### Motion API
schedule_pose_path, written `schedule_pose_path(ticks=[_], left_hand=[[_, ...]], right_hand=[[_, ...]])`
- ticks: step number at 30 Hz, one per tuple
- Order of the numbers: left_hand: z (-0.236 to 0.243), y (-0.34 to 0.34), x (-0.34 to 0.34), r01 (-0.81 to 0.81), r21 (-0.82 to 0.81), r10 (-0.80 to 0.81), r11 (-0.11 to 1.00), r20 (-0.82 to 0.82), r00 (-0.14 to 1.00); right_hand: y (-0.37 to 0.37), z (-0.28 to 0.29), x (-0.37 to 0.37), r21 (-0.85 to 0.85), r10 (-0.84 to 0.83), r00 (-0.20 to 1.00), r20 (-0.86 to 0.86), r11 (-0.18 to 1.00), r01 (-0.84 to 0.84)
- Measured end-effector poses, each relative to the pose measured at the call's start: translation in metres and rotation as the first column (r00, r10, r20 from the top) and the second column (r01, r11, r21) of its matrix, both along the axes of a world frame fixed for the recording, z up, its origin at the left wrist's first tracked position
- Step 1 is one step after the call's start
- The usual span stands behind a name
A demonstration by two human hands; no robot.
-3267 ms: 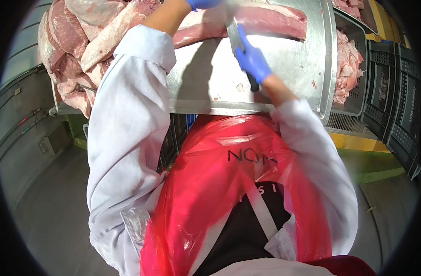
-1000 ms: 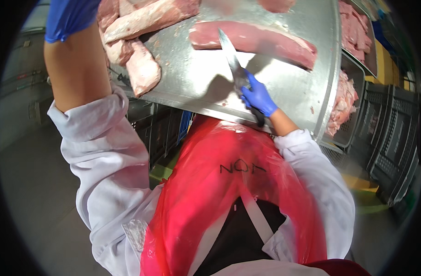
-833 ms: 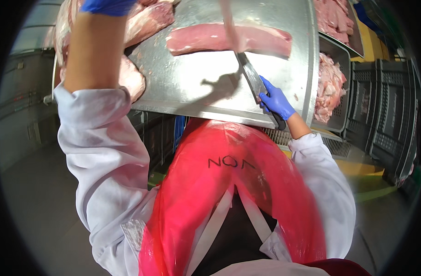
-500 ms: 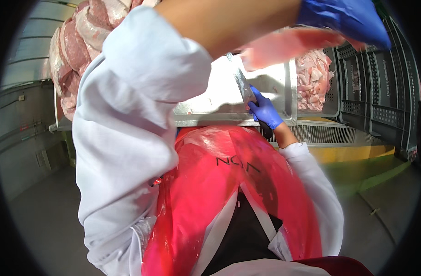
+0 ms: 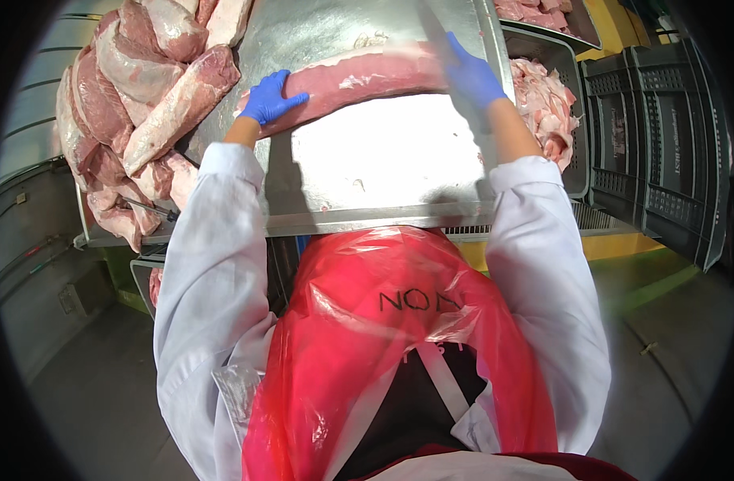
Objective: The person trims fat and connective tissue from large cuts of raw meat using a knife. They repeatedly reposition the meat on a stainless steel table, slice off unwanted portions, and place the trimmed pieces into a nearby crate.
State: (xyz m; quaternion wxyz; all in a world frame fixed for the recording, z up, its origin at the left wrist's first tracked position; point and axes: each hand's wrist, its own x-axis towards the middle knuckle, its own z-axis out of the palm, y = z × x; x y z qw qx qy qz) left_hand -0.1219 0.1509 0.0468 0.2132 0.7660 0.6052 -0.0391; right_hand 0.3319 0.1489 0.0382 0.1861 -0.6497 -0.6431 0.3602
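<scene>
A long strip of pink meat, like a pork loin (image 5: pixel 359 80), lies across the metal tray (image 5: pixel 279 32) in front of me. My left hand (image 5: pixel 272 99), in a blue glove, rests on the loin's left end with thumb and fingers stretched apart. At the other end is my right hand (image 5: pixel 473 76), also blue-gloved and smeared by motion. It is closed round a knife (image 5: pixel 437 30), whose blurred blade points up and away over the loin's right end. The knife's handle is hidden inside the hand.
Large meat pieces (image 5: pixel 143 88) are heaped at the left, with a thin dark rod (image 5: pixel 168 213) by their near edge. At the right stand a bin of pale trimmings (image 5: pixel 543 112), a tray of cut meat (image 5: pixel 535 14) and dark plastic crates (image 5: pixel 655 152).
My left arm has swung back from the far right to the left. The meat now lies lengthwise across the tray. My right hand has moved forward with the knife to the loin's right end.
</scene>
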Motion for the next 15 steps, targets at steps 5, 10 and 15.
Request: schedule_pose_path(ticks=[5, 10, 15], left_hand=[[-0.008, -0.076, -0.013, 0.006, 0.225, -0.034, 0.974, 0.123, 0.992], [-0.016, -0.099, 0.018, -0.018, 0.188, -0.036, 0.982, 0.279, 0.96], [-0.01, -0.132, 0.032, -0.049, 0.165, -0.007, 0.985, 0.321, 0.947]], right_hand=[[-0.097, 0.035, 0.024, -0.105, 0.098, 0.992, -0.077, 0.989, -0.106], [-0.041, 0.061, -0.03, -0.191, -0.033, 0.999, -0.033, 0.981, 0.026], [-0.095, 0.051, -0.04, -0.298, -0.088, 0.976, -0.201, 0.954, 0.025]])
